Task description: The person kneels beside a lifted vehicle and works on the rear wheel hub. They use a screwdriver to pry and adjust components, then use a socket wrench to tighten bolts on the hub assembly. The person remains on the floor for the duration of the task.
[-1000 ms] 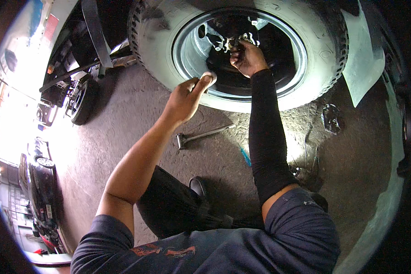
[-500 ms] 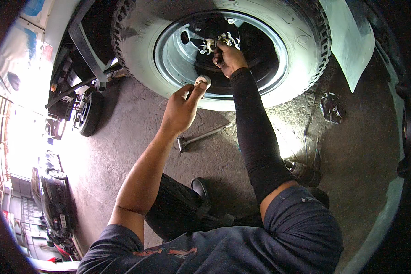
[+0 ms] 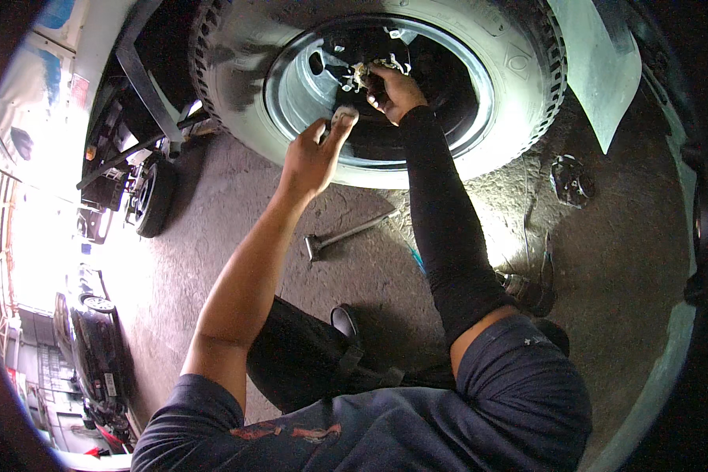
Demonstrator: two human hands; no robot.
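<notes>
A large tire (image 3: 240,86) on a pale steel wheel (image 3: 287,98) stands in front of me, its deep dish facing me. My right hand (image 3: 399,93) reaches into the dish, fingers bent and closed at the greasy yellowish hub (image 3: 361,75) in the centre. What those fingers grip is hidden. My left hand (image 3: 313,157) is by the lower rim, pinching a small pale rounded piece (image 3: 344,116) between thumb and fingers; its exact kind does not show. Bolts surround the hub.
A hammer-like tool (image 3: 312,248) lies on the concrete floor below my hands. Right of the tire sits a dark metal part (image 3: 570,181); a lit work lamp (image 3: 515,287) is near my right elbow. A pale body panel (image 3: 602,79) hangs at upper right. Vehicles stand at left.
My left hand has moved up and slightly inward with the pale piece, now nearer the hub. My right hand has shifted slightly at the hub.
</notes>
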